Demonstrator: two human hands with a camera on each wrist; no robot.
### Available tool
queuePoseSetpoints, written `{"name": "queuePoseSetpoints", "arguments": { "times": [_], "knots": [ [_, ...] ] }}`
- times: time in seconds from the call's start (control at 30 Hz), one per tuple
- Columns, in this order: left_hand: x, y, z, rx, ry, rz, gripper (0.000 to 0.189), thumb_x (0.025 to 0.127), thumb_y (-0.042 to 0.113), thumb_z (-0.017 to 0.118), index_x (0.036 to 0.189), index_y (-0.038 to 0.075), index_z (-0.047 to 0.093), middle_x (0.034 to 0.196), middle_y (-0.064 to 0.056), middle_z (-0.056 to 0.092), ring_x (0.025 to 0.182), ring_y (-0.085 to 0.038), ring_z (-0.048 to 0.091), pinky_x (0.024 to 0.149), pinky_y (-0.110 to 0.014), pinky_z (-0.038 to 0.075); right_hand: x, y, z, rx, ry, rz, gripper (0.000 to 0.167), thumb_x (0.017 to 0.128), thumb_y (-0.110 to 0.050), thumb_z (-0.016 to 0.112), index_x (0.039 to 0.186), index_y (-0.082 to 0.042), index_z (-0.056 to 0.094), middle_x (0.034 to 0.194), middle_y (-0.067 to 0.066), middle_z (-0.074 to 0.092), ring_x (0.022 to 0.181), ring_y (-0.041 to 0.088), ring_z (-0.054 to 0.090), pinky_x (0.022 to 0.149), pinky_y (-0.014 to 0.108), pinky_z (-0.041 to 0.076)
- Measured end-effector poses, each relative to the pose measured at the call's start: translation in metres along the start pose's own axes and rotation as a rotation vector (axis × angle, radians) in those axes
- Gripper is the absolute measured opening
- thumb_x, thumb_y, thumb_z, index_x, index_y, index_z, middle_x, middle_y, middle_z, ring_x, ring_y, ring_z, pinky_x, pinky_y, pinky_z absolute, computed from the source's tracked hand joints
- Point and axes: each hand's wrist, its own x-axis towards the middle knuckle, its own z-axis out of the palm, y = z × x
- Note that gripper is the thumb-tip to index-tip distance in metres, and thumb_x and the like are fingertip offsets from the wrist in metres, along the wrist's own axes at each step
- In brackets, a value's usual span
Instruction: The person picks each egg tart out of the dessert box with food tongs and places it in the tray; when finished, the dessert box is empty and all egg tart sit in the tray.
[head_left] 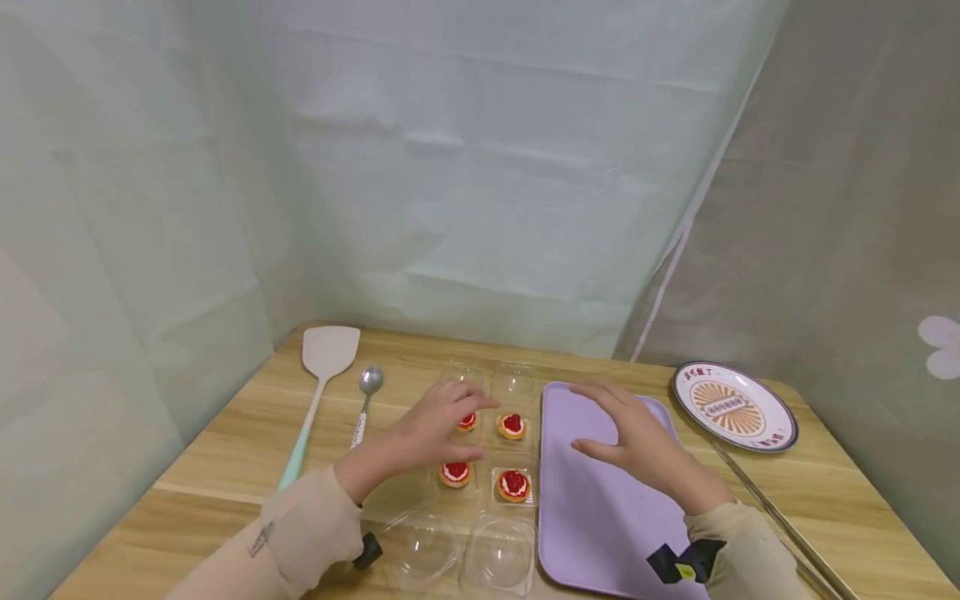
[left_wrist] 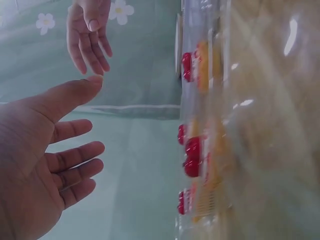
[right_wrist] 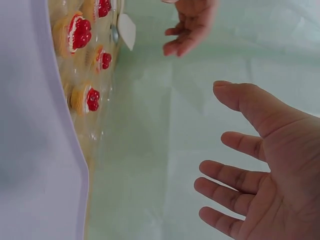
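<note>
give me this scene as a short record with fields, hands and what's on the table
left hand: open, over the clear tart box, holding nothing
right hand: open, over the purple tray, holding nothing
tarts: four, red-topped, in the box's cups
left of box: spatula, spoon
right of tray: patterned plate, chopsticks
surface: wooden table

You're at what looks like a staged recording booth: pale green cloth backdrops (head_left: 480, 167) enclose a wooden surface (head_left: 225, 467) set with a spatula (head_left: 324, 367), spoon (head_left: 367, 392) and printed plate (head_left: 735, 407).
</note>
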Motion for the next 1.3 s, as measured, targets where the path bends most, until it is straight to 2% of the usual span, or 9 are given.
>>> {"name": "queuePoseSetpoints", "arguments": {
  "times": [0.13, 0.27, 0.37, 0.47, 0.63, 0.77, 0.97, 1.17, 1.3],
  "knots": [
    [-0.005, 0.003, 0.004, 0.010, -0.030, -0.001, 0.060, 0.074, 0.032, 0.082, 0.126, 0.011, 0.060, 0.118, -0.007, 0.061, 0.115, -0.027, 0.053, 0.101, -0.045, 0.044, -0.018, 0.002, -0.003, -0.032, 0.051, -0.013, 0.063, 0.077, -0.024, 0.079, 0.133, -0.009, 0.053, 0.132, 0.009, 0.059, 0.122, 0.032, 0.055, 0.098, 0.051, 0.046],
    [-0.011, 0.007, 0.010, 0.017, -0.067, -0.011, 0.060, 0.074, 0.033, 0.081, 0.126, 0.010, 0.060, 0.119, -0.007, 0.061, 0.117, -0.027, 0.053, 0.104, -0.046, 0.043, -0.040, 0.007, -0.007, -0.061, 0.107, -0.027, 0.064, 0.074, -0.020, 0.081, 0.132, -0.014, 0.054, 0.129, 0.003, 0.060, 0.119, 0.024, 0.055, 0.102, 0.022, 0.042],
    [-0.014, 0.008, 0.015, 0.034, -0.104, -0.024, 0.062, 0.074, 0.035, 0.081, 0.127, 0.012, 0.059, 0.121, -0.006, 0.061, 0.118, -0.025, 0.054, 0.105, -0.045, 0.042, -0.058, 0.012, -0.011, -0.064, 0.142, -0.018, 0.066, 0.072, -0.018, 0.083, 0.132, -0.015, 0.055, 0.128, 0.003, 0.061, 0.121, 0.013, 0.051, 0.102, 0.001, 0.025],
    [-0.017, 0.009, 0.019, 0.050, -0.132, -0.035, 0.065, 0.073, 0.038, 0.081, 0.129, 0.013, 0.058, 0.123, -0.006, 0.061, 0.117, -0.024, 0.054, 0.105, -0.044, 0.043, -0.073, 0.016, -0.017, -0.063, 0.155, 0.019, 0.066, 0.072, -0.018, 0.083, 0.131, -0.016, 0.055, 0.128, 0.004, 0.061, 0.123, -0.002, 0.045, 0.101, -0.005, 0.017],
    [-0.019, 0.008, 0.028, 0.061, -0.168, -0.057, 0.065, 0.074, 0.038, 0.080, 0.129, 0.010, 0.057, 0.125, -0.007, 0.061, 0.119, -0.025, 0.054, 0.107, -0.046, 0.041, -0.096, 0.029, -0.024, -0.056, 0.162, 0.065, 0.065, 0.072, -0.016, 0.083, 0.131, -0.014, 0.055, 0.127, 0.008, 0.059, 0.124, -0.022, 0.029, 0.098, -0.007, 0.018],
    [-0.020, 0.008, 0.034, 0.073, -0.192, -0.061, 0.065, 0.075, 0.038, 0.079, 0.129, 0.010, 0.057, 0.126, -0.005, 0.061, 0.120, -0.024, 0.054, 0.106, -0.044, 0.043, -0.115, 0.048, -0.023, -0.042, 0.191, 0.074, 0.066, 0.070, -0.010, 0.083, 0.130, -0.008, 0.055, 0.122, 0.013, 0.060, 0.124, -0.026, 0.025, 0.098, -0.006, 0.018],
    [-0.020, 0.010, 0.041, 0.026, -0.211, -0.081, 0.067, 0.076, 0.039, 0.078, 0.131, 0.009, 0.056, 0.129, -0.005, 0.059, 0.123, -0.024, 0.052, 0.110, -0.045, 0.039, -0.145, 0.079, -0.022, -0.052, 0.219, 0.184, 0.059, 0.074, -0.011, 0.081, 0.127, -0.005, 0.057, 0.125, -0.006, 0.056, 0.120, -0.030, 0.024, 0.092, -0.008, 0.017],
    [-0.019, 0.009, 0.046, 0.014, -0.210, -0.099, 0.069, 0.076, 0.042, 0.077, 0.132, 0.008, 0.056, 0.131, -0.006, 0.059, 0.125, -0.024, 0.051, 0.113, -0.045, 0.035, -0.165, 0.103, -0.018, -0.093, 0.197, 0.304, 0.053, 0.075, -0.016, 0.081, 0.122, -0.002, 0.059, 0.118, 0.019, 0.061, 0.110, -0.032, 0.021, 0.084, -0.006, 0.022],
    [-0.020, 0.008, 0.051, 0.010, -0.219, -0.104, 0.071, 0.077, 0.047, 0.074, 0.133, 0.007, 0.055, 0.132, -0.006, 0.058, 0.127, -0.024, 0.050, 0.114, -0.044, 0.035, -0.176, 0.114, -0.020, -0.117, 0.140, 0.450, 0.054, 0.079, -0.023, 0.078, 0.124, -0.001, 0.057, 0.121, 0.025, 0.059, 0.114, -0.005, 0.048, 0.090, 0.021, 0.044]
  ]
}}
